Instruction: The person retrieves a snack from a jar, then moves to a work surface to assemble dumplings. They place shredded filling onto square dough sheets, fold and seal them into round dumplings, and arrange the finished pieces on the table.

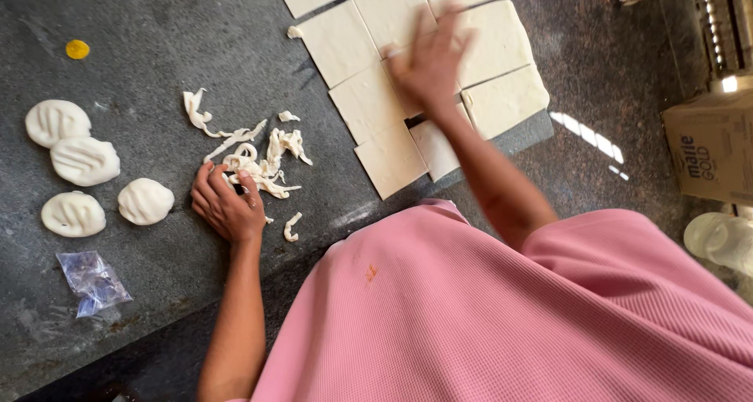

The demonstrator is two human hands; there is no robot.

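My left hand (226, 206) rests on the dark stone counter (172, 41), its fingers curled around the near end of a pile of thin dough trimmings (259, 155). Further out, my right hand (430, 61) is blurred and spread over the cut dough squares (502, 100), fingers apart, with nothing gripped. The squares lie edge to edge in a slanted block that reaches the counter's right edge.
Several ridged dough lumps (82, 160) sit at the left. A crumpled clear plastic scrap (92, 280) lies near the front edge, a small yellow spot (77, 49) at far left. On the floor stand a cardboard box (710, 147) and a clear plastic container (720, 241).
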